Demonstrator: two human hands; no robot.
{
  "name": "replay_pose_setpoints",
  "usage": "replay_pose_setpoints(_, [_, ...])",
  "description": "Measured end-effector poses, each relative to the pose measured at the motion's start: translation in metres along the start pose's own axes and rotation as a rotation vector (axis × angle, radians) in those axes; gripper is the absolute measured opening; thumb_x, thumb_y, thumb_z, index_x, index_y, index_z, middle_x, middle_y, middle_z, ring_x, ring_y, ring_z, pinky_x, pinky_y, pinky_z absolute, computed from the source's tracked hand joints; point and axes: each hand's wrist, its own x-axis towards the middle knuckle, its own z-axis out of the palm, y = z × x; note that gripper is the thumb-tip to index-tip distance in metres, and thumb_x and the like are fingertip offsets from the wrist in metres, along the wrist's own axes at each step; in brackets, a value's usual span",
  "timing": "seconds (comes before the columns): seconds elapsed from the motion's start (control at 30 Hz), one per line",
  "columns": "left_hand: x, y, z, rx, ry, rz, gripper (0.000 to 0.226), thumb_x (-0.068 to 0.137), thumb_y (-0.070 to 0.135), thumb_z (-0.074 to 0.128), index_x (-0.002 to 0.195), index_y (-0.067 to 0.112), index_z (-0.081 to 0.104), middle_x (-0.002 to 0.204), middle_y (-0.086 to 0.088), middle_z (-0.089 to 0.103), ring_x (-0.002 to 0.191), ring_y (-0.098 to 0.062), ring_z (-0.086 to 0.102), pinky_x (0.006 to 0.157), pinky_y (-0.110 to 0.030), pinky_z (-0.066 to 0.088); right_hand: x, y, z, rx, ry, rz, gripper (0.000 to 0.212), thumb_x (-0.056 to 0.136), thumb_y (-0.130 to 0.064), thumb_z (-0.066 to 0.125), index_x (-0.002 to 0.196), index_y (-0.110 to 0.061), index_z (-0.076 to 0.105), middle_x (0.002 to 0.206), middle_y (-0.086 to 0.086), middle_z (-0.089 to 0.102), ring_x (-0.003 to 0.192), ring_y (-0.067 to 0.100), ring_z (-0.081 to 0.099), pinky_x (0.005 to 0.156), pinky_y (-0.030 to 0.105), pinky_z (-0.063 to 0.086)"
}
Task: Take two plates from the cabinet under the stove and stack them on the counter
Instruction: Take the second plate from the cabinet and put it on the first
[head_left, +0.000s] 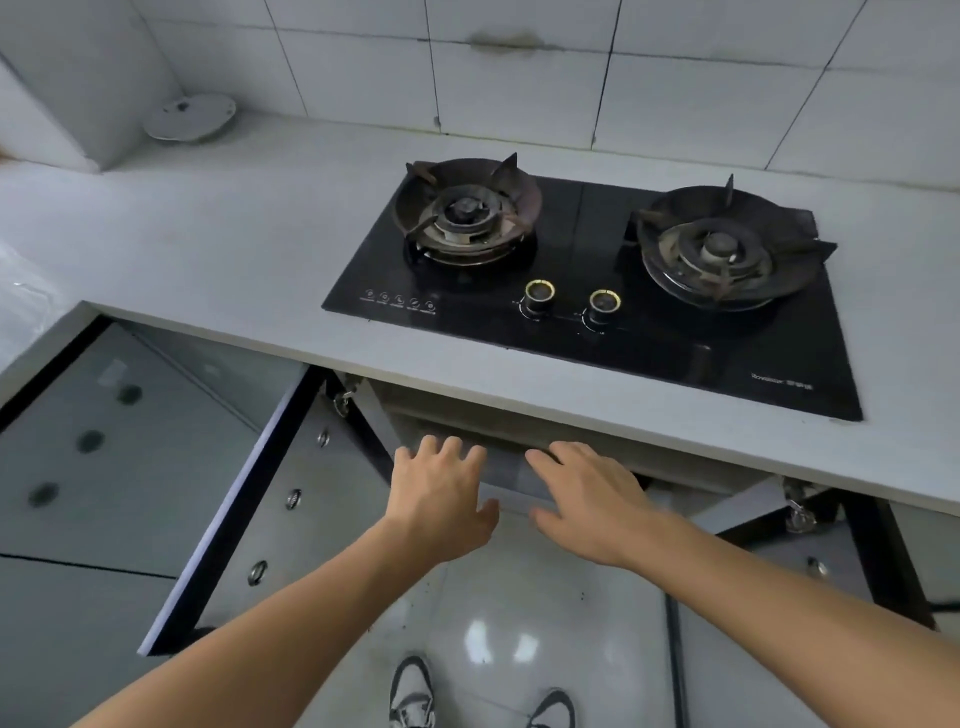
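Note:
The cabinet under the stove (519, 441) stands with both doors swung out, the left door (270, 499) and the right door (810, 551). Its inside is dark and hidden beneath the counter edge; no plates show in it. My left hand (441, 499) and my right hand (587, 499) reach side by side toward the opening, palms down, fingers spread, holding nothing. The white counter (218, 244) runs above, bare to the left of the black two-burner gas stove (587, 280).
A white round lid-like object (189, 117) lies at the counter's back left corner by the tiled wall. Grey glossy cabinet fronts (104, 441) stand to the left. My two shoes (415, 691) are on the shiny floor below.

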Motion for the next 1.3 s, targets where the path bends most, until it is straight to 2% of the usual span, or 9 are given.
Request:
replay_pose_setpoints(0.2, [0.041, -0.013, 0.057, 0.012, -0.023, 0.054, 0.051, 0.079, 0.06, 0.047, 0.112, 0.022, 0.049, 0.108, -0.002, 0.057, 0.101, -0.027, 0.05, 0.08, -0.043, 0.039, 0.042, 0.021, 0.052, 0.013, 0.027, 0.09, 0.059, 0.087, -0.045, 0.048, 0.138, -0.02, 0.033, 0.127, 0.005, 0.048, 0.118, 0.025, 0.043, 0.083, 0.037, 0.044])
replay_pose_setpoints(0.4, [0.085, -0.028, 0.127, 0.045, -0.017, 0.11, 0.051, 0.078, 0.057, 0.048, 0.114, 0.021, 0.05, 0.11, -0.004, 0.057, 0.102, -0.028, 0.05, 0.079, -0.044, 0.038, 0.089, 0.035, 0.119, 0.037, 0.08, 0.127, 0.058, 0.086, -0.046, 0.048, 0.137, -0.02, 0.035, 0.13, 0.005, 0.048, 0.12, 0.026, 0.043, 0.088, 0.04, 0.047])
replay_pose_setpoints(0.57, [0.138, -0.04, 0.194, 0.077, 0.01, 0.149, 0.055, 0.076, 0.056, 0.053, 0.119, 0.021, 0.051, 0.116, -0.006, 0.058, 0.109, -0.031, 0.05, 0.086, -0.047, 0.04, 0.135, 0.064, 0.176, 0.029, 0.129, 0.179, 0.066, 0.087, -0.047, 0.049, 0.144, -0.022, 0.029, 0.141, 0.006, 0.043, 0.127, 0.028, 0.039, 0.098, 0.042, 0.042])
replay_pose_setpoints(0.73, [0.185, -0.049, 0.254, 0.135, 0.081, 0.144, 0.054, 0.077, 0.059, 0.049, 0.115, 0.021, 0.052, 0.112, -0.007, 0.061, 0.105, -0.031, 0.053, 0.082, -0.045, 0.039, 0.175, 0.098, 0.226, 0.042, 0.167, 0.242, 0.065, 0.087, -0.048, 0.051, 0.144, -0.024, 0.03, 0.148, 0.009, 0.038, 0.132, 0.03, 0.038, 0.101, 0.041, 0.039])
replay_pose_setpoints(0.83, [0.212, -0.056, 0.278, 0.162, 0.14, 0.122, 0.052, 0.078, 0.058, 0.047, 0.114, 0.022, 0.056, 0.11, -0.009, 0.064, 0.103, -0.032, 0.057, 0.081, -0.043, 0.04, 0.196, 0.118, 0.243, 0.051, 0.23, 0.255, 0.061, 0.087, -0.045, 0.053, 0.142, -0.025, 0.035, 0.145, 0.01, 0.042, 0.13, 0.031, 0.041, 0.1, 0.039, 0.04])
replay_pose_setpoints(0.97, [0.246, -0.064, 0.3, 0.157, 0.193, 0.046, 0.047, 0.08, 0.06, 0.049, 0.1, 0.021, 0.064, 0.103, -0.008, 0.067, 0.093, -0.028, 0.063, 0.074, -0.036, 0.041, 0.223, 0.144, 0.257, 0.103, 0.319, 0.259, 0.055, 0.087, -0.041, 0.055, 0.138, -0.025, 0.042, 0.138, 0.009, 0.047, 0.124, 0.03, 0.045, 0.096, 0.035, 0.04])
replay_pose_setpoints(1.07, [0.267, -0.069, 0.31, 0.14, 0.21, 0.033, 0.056, 0.079, 0.064, 0.046, 0.113, 0.023, 0.061, 0.113, -0.008, 0.065, 0.1, -0.029, 0.062, 0.081, -0.037, 0.045, 0.238, 0.162, 0.265, 0.126, 0.35, 0.27, 0.054, 0.087, -0.04, 0.057, 0.137, -0.027, 0.043, 0.14, 0.009, 0.047, 0.125, 0.03, 0.045, 0.099, 0.036, 0.041])
replay_pose_setpoints(1.13, [0.276, -0.071, 0.315, 0.115, 0.228, 0.029, 0.059, 0.078, 0.065, 0.043, 0.117, 0.024, 0.061, 0.115, -0.007, 0.065, 0.101, -0.029, 0.062, 0.079, -0.035, 0.046, 0.245, 0.17, 0.27, 0.142, 0.368, 0.281, 0.054, 0.086, -0.039, 0.058, 0.137, -0.027, 0.045, 0.139, 0.009, 0.049, 0.124, 0.03, 0.047, 0.101, 0.038, 0.043])
replay_pose_setpoints(1.3, [0.293, -0.072, 0.314, -0.049, 0.343, -0.004, 0.052, 0.084, 0.055, 0.04, 0.118, 0.021, 0.062, 0.113, -0.011, 0.066, 0.1, -0.033, 0.062, 0.077, -0.035, 0.049, 0.271, 0.184, 0.277, 0.208, 0.494, 0.332, 0.037, 0.087, -0.033, 0.056, 0.122, -0.023, 0.06, 0.118, 0.011, 0.066, 0.106, 0.032, 0.061, 0.085, 0.036, 0.052])
